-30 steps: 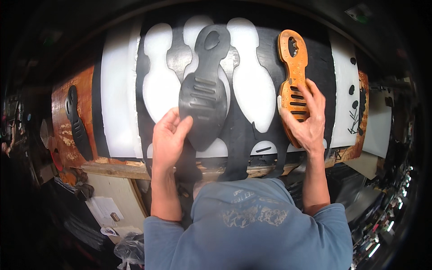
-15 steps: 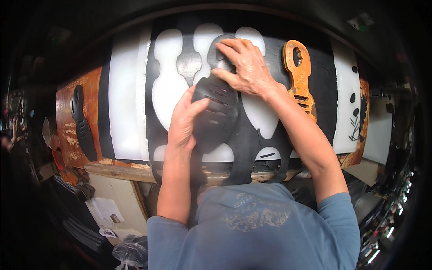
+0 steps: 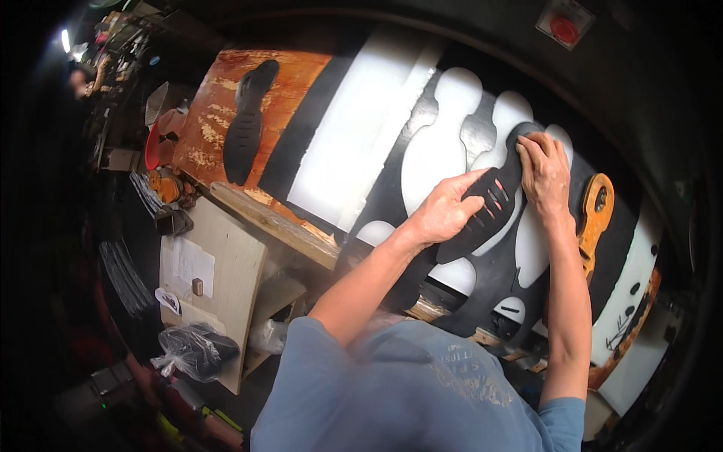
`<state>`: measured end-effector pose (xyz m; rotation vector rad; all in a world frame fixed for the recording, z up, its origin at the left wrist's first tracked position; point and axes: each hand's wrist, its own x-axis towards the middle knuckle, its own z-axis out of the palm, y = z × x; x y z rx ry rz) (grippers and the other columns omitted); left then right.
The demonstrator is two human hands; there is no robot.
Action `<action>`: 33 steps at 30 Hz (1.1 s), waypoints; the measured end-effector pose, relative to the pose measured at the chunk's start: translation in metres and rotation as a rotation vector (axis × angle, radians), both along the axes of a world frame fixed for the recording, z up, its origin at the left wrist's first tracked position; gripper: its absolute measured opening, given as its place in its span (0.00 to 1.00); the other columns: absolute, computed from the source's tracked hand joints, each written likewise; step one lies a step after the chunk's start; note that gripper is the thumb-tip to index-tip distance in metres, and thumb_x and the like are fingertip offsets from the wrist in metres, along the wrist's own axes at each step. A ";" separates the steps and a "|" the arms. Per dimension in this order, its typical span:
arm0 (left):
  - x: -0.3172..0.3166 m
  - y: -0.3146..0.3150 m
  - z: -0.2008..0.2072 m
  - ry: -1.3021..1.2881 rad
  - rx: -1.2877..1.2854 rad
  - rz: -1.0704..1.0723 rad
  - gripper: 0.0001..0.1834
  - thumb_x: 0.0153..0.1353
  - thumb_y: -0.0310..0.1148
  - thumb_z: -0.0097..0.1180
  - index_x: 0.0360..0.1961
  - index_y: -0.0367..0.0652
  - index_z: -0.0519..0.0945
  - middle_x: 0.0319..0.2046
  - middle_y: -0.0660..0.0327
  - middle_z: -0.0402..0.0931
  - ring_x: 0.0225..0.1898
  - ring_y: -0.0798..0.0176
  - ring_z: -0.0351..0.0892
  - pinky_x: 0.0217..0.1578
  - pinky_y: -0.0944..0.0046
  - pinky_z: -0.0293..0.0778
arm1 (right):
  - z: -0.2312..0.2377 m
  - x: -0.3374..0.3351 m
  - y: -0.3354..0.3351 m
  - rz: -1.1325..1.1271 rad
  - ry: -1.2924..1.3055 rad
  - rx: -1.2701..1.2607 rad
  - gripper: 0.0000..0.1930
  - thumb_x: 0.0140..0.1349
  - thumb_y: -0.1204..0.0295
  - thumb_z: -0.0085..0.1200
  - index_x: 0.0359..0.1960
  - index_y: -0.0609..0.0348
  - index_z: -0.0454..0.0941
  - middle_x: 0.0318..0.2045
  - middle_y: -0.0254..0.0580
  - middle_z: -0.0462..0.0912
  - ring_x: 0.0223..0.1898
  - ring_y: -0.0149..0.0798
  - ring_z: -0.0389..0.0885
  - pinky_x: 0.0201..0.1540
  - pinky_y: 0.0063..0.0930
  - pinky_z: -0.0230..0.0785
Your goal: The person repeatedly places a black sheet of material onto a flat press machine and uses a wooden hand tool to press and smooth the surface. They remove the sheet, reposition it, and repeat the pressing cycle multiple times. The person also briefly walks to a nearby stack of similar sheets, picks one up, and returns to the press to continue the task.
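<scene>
Over the cut blk sheet (image 3: 493,275), L hand (image 3: 446,213) is gripping 1 slotted blk piece (image 3: 489,215) by its wide end — thumb & fingers closed on it — & R hand (image 3: 547,177) is gripping its narrow end w/ bent fingers.

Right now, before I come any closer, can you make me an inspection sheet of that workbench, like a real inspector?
Surface: a black sheet with white bottle-like shapes showing in it.
Things: a slotted black piece in hand; an orange form, partly hidden by the right forearm; another black piece on a worn orange board.
Clutter: black scraps at the right; a plastic bag, lower left.
Left fingers: hold the slotted piece's wide end.
Right fingers: bend over its narrow end; can't tell if they pinch.
Cables: nothing seen for certain.
Surroundings: papers on a pale panel.
</scene>
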<state>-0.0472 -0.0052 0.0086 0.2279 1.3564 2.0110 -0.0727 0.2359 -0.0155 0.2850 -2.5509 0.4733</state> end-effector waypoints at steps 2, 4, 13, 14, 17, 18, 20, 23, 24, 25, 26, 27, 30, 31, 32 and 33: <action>-0.002 -0.004 0.008 0.083 -0.006 0.006 0.23 0.71 0.19 0.48 0.66 0.34 0.77 0.48 0.59 0.84 0.47 0.69 0.84 0.51 0.67 0.81 | -0.006 -0.003 0.003 -0.068 0.048 -0.018 0.05 0.68 0.74 0.64 0.41 0.62 0.84 0.42 0.46 0.85 0.40 0.53 0.82 0.45 0.41 0.77; -0.003 -0.008 0.019 0.068 -0.070 -0.011 0.20 0.67 0.18 0.46 0.58 0.34 0.82 0.42 0.62 0.84 0.44 0.71 0.82 0.49 0.67 0.80 | -0.014 -0.006 0.011 -0.105 0.037 -0.068 0.06 0.72 0.72 0.60 0.41 0.63 0.81 0.40 0.45 0.85 0.38 0.49 0.83 0.43 0.38 0.77; -0.058 -0.173 0.042 0.341 -0.307 0.526 0.19 0.68 0.26 0.67 0.60 0.35 0.84 0.48 0.61 0.88 0.44 0.71 0.85 0.49 0.68 0.82 | 0.002 0.029 0.083 -0.243 -0.150 -1.334 0.19 0.84 0.55 0.47 0.41 0.56 0.81 0.31 0.37 0.85 0.34 0.28 0.83 0.41 0.28 0.74; -0.073 -0.205 0.039 0.357 -0.338 0.577 0.18 0.68 0.27 0.68 0.58 0.36 0.85 0.46 0.62 0.88 0.43 0.71 0.85 0.48 0.68 0.82 | 0.009 0.036 0.084 -0.192 -0.137 -1.310 0.19 0.84 0.54 0.47 0.41 0.55 0.81 0.29 0.35 0.83 0.30 0.28 0.81 0.37 0.26 0.72; -0.126 -0.300 0.021 0.381 -0.651 0.722 0.17 0.70 0.31 0.67 0.57 0.37 0.86 0.46 0.63 0.88 0.41 0.68 0.85 0.46 0.66 0.80 | 0.027 0.066 0.099 -0.178 -0.080 -1.371 0.17 0.84 0.56 0.46 0.40 0.51 0.79 0.25 0.29 0.76 0.25 0.25 0.76 0.30 0.19 0.67; -0.141 -0.331 0.010 0.429 -0.788 0.703 0.17 0.70 0.32 0.67 0.57 0.36 0.86 0.46 0.62 0.89 0.42 0.67 0.86 0.46 0.67 0.80 | 0.032 0.080 0.114 -0.139 -0.061 -1.358 0.16 0.84 0.56 0.47 0.39 0.50 0.78 0.24 0.27 0.74 0.24 0.23 0.74 0.28 0.17 0.65; -0.161 -0.390 -0.013 0.628 -1.160 0.675 0.19 0.69 0.35 0.69 0.56 0.35 0.87 0.45 0.58 0.90 0.44 0.64 0.88 0.48 0.64 0.79 | 0.033 0.103 0.157 -0.216 0.045 -1.337 0.14 0.82 0.61 0.53 0.36 0.50 0.76 0.23 0.24 0.72 0.22 0.21 0.73 0.24 0.16 0.63; -0.173 -0.442 -0.044 0.813 -1.659 0.655 0.27 0.68 0.41 0.69 0.64 0.39 0.82 0.52 0.48 0.88 0.54 0.50 0.87 0.57 0.55 0.78 | 0.028 0.154 0.228 -0.520 0.156 -1.107 0.13 0.80 0.61 0.57 0.38 0.56 0.79 0.24 0.27 0.73 0.23 0.21 0.74 0.26 0.17 0.66; -0.175 -0.448 -0.049 0.745 -1.845 0.686 0.30 0.68 0.42 0.69 0.67 0.39 0.80 0.57 0.46 0.86 0.58 0.46 0.86 0.59 0.53 0.77 | 0.026 0.170 0.242 -0.818 0.118 -0.897 0.17 0.77 0.60 0.61 0.50 0.65 0.82 0.28 0.31 0.79 0.29 0.25 0.80 0.37 0.20 0.74; -0.176 -0.445 -0.054 0.880 -1.924 0.713 0.32 0.68 0.43 0.69 0.68 0.38 0.79 0.62 0.44 0.82 0.62 0.43 0.82 0.62 0.51 0.76 | 0.023 0.186 0.247 -0.874 0.084 -0.736 0.22 0.75 0.59 0.62 0.57 0.69 0.79 0.32 0.35 0.82 0.35 0.27 0.82 0.44 0.22 0.75; -0.179 -0.433 -0.054 0.882 -2.059 0.722 0.34 0.68 0.43 0.69 0.70 0.37 0.77 0.66 0.41 0.78 0.66 0.39 0.79 0.64 0.50 0.74 | 0.024 0.197 0.245 -1.012 0.027 -0.640 0.29 0.74 0.59 0.63 0.65 0.72 0.76 0.36 0.38 0.85 0.41 0.30 0.84 0.51 0.24 0.76; -0.174 -0.414 -0.052 0.937 -1.949 0.779 0.33 0.70 0.44 0.67 0.69 0.35 0.78 0.68 0.41 0.75 0.68 0.42 0.77 0.66 0.53 0.73 | 0.028 0.213 0.232 -1.064 -0.067 -0.676 0.36 0.74 0.59 0.64 0.73 0.74 0.68 0.46 0.43 0.87 0.49 0.33 0.83 0.58 0.27 0.73; -0.160 -0.316 -0.030 0.957 -1.395 0.734 0.28 0.73 0.42 0.64 0.68 0.36 0.79 0.66 0.43 0.78 0.66 0.48 0.79 0.67 0.54 0.74 | 0.030 0.247 0.147 -0.630 -0.176 -0.931 0.35 0.72 0.62 0.65 0.76 0.67 0.67 0.61 0.47 0.82 0.58 0.36 0.81 0.62 0.31 0.73; -0.147 -0.271 -0.022 0.922 -1.218 0.692 0.26 0.75 0.39 0.62 0.68 0.36 0.79 0.65 0.46 0.79 0.66 0.51 0.79 0.67 0.55 0.74 | 0.029 0.252 0.115 -0.556 -0.303 -0.850 0.41 0.66 0.62 0.70 0.77 0.65 0.66 0.66 0.50 0.78 0.65 0.42 0.79 0.67 0.37 0.72; -0.131 -0.221 -0.016 0.903 -1.001 0.628 0.23 0.76 0.36 0.60 0.68 0.37 0.80 0.64 0.48 0.80 0.65 0.54 0.80 0.67 0.56 0.74 | 0.029 0.255 0.090 -0.413 -0.403 -0.752 0.49 0.57 0.58 0.76 0.78 0.64 0.64 0.70 0.57 0.74 0.70 0.51 0.75 0.72 0.44 0.68; -0.115 -0.173 -0.007 0.962 -0.990 0.539 0.22 0.76 0.33 0.60 0.67 0.37 0.80 0.64 0.48 0.81 0.65 0.55 0.80 0.67 0.56 0.74 | 0.028 0.257 0.067 -0.390 -0.409 -0.307 0.54 0.50 0.55 0.79 0.77 0.63 0.65 0.74 0.65 0.67 0.73 0.61 0.70 0.74 0.51 0.65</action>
